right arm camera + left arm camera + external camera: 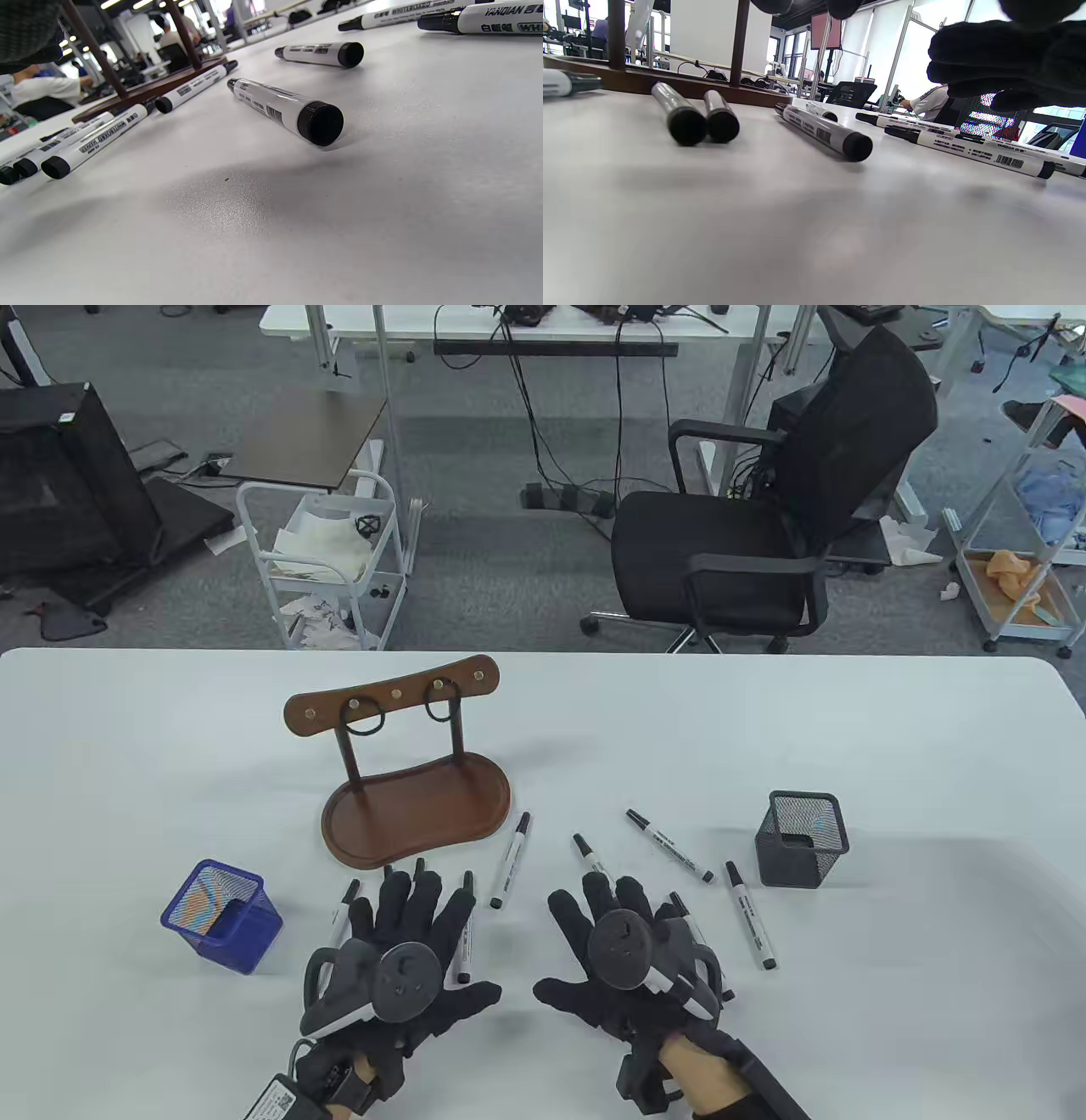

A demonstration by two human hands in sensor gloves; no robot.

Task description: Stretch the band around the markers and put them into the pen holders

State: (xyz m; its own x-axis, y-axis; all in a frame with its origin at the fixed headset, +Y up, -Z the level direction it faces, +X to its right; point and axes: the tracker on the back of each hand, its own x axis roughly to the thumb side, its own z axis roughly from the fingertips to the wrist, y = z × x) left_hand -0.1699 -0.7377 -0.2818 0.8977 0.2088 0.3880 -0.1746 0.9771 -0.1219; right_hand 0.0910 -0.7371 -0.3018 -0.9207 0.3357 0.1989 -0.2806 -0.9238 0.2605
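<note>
Status: not started, as far as visible. No marker bundled, no band on any marker, both holders look to hold no markers.

Near:
- Left hand [407, 959], palm down on worktop [891, 1027], fingers [424, 891] straight and spread, gripping nothing. Lies over 2–3 markers.
- Right hand [619, 942], palm down, fingers spread, gripping nothing. Partly covers approx. 2 markers.

Mid:
- Whiteboard markers, white barrels w/ black caps and barcode labels, all lying flat and loose, capped. One at left hand's left edge [339, 925]; one at its right edge [465, 933]; one between the hands, further off [510, 861]; one by right-hand fingertips [591, 857]; two to the right [670, 846], [750, 914]. Count approx. 8; some hidden under hands.
- Blue mesh pen holder [222, 916], near left, tilted.
- Black mesh pen holder [802, 838], right, upright.

Far:
- Wooden stand [407, 768] w/ tray base; two dark rings [363, 719], [443, 702] hang from top bar, likely the bands.

Left to do: fetch band, gather markers, stretch band round them, put bundles in holders.
</note>
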